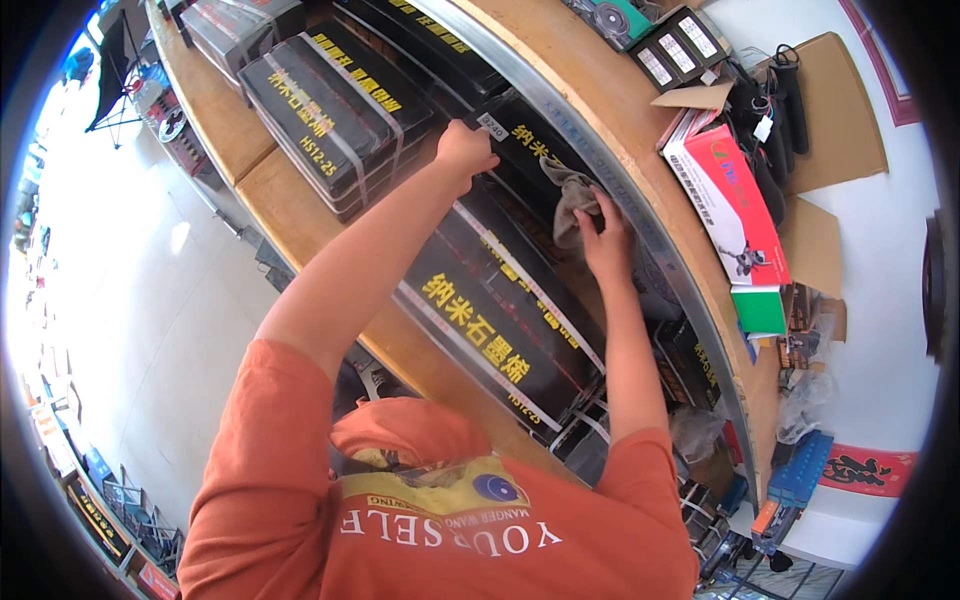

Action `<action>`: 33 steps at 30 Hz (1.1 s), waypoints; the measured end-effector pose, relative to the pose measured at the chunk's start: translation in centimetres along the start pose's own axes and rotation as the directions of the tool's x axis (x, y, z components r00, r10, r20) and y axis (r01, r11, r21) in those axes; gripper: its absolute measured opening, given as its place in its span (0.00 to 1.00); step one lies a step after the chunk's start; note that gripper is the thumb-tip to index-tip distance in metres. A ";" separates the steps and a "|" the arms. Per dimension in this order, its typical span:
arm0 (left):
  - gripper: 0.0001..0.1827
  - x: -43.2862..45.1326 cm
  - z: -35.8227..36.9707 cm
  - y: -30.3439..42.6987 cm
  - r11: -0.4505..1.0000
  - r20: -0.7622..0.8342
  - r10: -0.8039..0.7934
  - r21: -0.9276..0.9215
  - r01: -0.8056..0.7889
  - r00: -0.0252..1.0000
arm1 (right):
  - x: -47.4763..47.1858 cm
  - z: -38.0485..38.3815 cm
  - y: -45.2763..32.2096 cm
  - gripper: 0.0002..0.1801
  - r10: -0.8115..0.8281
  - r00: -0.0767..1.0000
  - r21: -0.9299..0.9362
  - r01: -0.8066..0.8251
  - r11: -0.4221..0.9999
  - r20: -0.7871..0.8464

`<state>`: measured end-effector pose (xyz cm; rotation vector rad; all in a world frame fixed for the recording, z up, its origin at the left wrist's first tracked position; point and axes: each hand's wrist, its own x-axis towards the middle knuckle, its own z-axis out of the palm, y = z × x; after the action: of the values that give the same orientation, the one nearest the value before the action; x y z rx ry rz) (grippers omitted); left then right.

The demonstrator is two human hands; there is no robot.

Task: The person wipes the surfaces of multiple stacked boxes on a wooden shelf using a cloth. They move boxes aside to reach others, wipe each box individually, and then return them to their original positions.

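My left hand (466, 154) is curled at the near left corner of a black carton (525, 135) with yellow printing and a small white label. My right hand (609, 244) pinches a crumpled grey cloth (574, 199) between thumb and fingers. The cloth touches the carton's side, near its right end. Below my hands, a larger strapped black carton (480, 307) lies on the wooden shelf (405, 349). To the left of my left hand sits another strapped black carton (330, 112). My fingertips on the labelled carton are partly hidden.
A metal-edged upper shelf (637, 142) curves along the right, close to my right forearm. On it are a red and white box (727, 202), an open cardboard box (832, 120) with black cables, and a black box (679, 49). Pale floor (187, 300) lies left.
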<state>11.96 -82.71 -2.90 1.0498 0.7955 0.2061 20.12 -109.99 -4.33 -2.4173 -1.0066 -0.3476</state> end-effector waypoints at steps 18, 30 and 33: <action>0.31 5.5 -0.5 -1.5 0.983 0.185 -0.121 -0.112 0.144 0.975 | 7.1 2.2 2.2 0.26 -0.063 0.975 -0.091 0.045 0.995 -0.215; 0.19 -4.0 -2.3 -5.3 0.477 0.371 0.621 0.520 -0.709 0.690 | -8.9 -8.7 1.2 0.27 0.410 0.644 0.135 -0.625 0.769 0.646; 0.15 -4.3 -1.7 -5.0 0.454 0.335 0.604 0.602 -0.657 0.723 | -9.7 -1.9 3.4 0.25 0.244 0.655 0.351 -0.639 0.685 0.715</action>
<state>6.72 -86.26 -5.38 2.0722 0.3456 0.5366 15.75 -118.78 -7.82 -2.0876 -0.5275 0.9014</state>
